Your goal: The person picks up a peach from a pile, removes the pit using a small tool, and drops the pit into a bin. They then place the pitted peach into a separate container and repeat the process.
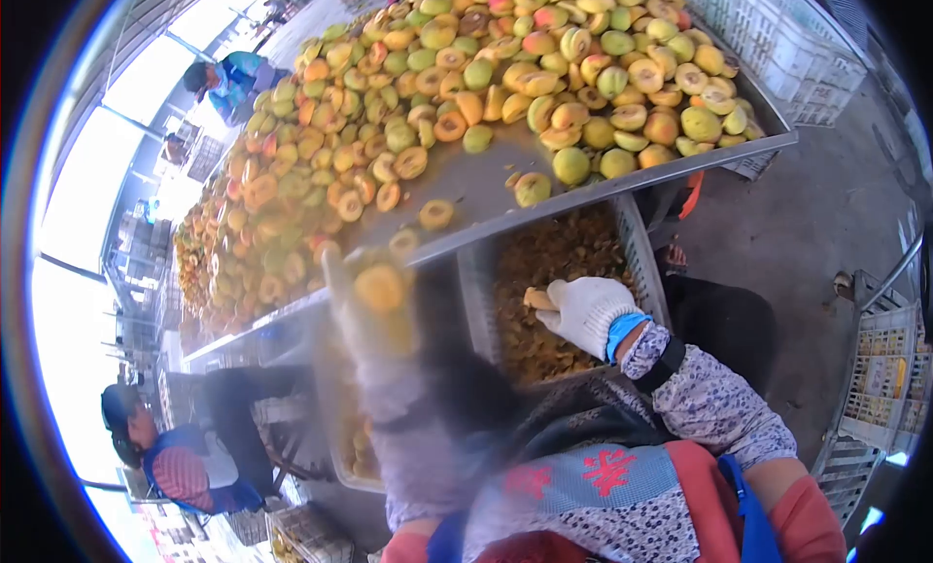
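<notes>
My left hand [364,315], in a pale glove and smeared by motion, is raised at the near edge of the metal table [476,198]. An orange-yellow peach half [380,287] lies in its grasp. My right hand [583,312], in a white knitted glove, hovers over a crate [637,257] holding a brown mass of what look like peach pits [544,354]. Its fingers are closed around a small tan piece [536,299] that I cannot identify. Many whole and halved peaches [398,135] cover the tabletop, with several loose halves close to my left hand.
Below my left forearm stands a pale tub [360,466] with fruit pieces. White crates [777,52] are stacked at the far right, and more crates [884,369] stand nearer. One person [190,456] sits at the left; another [233,82] is farther along the table.
</notes>
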